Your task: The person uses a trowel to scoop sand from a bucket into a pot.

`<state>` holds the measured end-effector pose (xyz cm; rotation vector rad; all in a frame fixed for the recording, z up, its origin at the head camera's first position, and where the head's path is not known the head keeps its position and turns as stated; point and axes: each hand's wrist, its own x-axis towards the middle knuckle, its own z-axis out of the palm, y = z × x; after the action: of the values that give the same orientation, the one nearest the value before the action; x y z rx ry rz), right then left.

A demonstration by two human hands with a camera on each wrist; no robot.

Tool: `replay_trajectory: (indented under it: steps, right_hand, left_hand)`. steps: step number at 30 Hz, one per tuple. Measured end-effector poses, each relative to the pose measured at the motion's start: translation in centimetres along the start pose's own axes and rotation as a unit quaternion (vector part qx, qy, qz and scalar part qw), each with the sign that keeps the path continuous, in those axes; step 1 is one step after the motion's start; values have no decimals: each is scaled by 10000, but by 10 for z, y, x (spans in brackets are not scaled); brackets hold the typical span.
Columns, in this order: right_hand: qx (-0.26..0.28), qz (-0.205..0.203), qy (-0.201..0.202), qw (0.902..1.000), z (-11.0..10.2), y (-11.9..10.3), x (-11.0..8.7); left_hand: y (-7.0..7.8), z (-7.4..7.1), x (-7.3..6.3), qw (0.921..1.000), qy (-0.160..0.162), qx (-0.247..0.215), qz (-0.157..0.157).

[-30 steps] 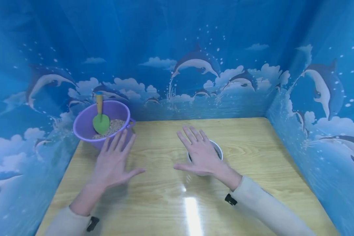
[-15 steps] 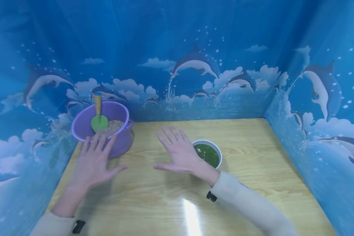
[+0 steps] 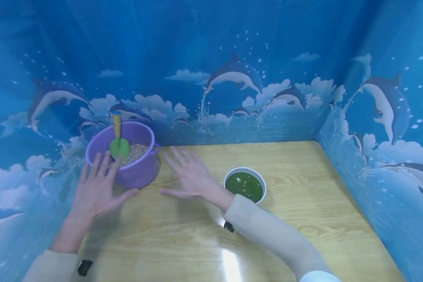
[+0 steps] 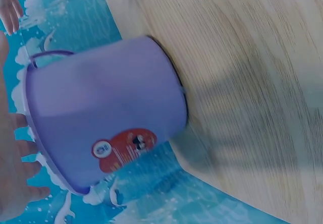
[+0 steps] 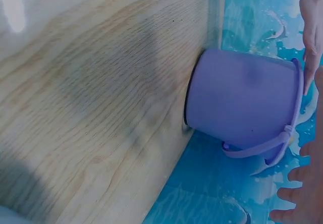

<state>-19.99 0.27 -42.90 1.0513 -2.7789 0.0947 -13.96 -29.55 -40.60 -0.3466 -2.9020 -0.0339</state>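
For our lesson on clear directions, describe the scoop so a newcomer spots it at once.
At the far left corner of the wooden table stands a purple bucket. Inside it, by greyish grains, the scoop points its green blade down. Unlike the green-filled white bowl farther right, it has a yellow handle tipped with blue.

bucket (image 3: 137, 174): purple, red sticker (image 4: 123, 146) | trowel (image 3: 119, 149): green blade, yellow handle (image 3: 116, 126) | bowl (image 3: 244, 169): white, green contents (image 3: 246, 187) | surface (image 3: 303, 196): tan woodgrain | backdrop (image 3: 211, 43): blue, dolphin-patterned
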Motion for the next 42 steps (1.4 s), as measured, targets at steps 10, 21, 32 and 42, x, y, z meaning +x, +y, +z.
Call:
replay_trajectory:
  steps: [10, 21, 32, 42]
  right_hand:
    - [-44, -46, -185, 9998, 3, -20, 38]
    - [-411, -276, -230, 9985, -3, -37, 69]
    - [-498, -343, -342, 9976, 3, -37, 83]
    - [-724, -165, -486, 9961, 7, -32, 87]
  left_hand:
    - [-24, 2, 7, 9990, -243, 3, -382]
    - [-41, 7, 11, 9974, -358, -42, -631]
    - [-50, 4, 13, 9958, -485, 22, -774]
    - [-46, 5, 13, 9950, -467, 193, -864]
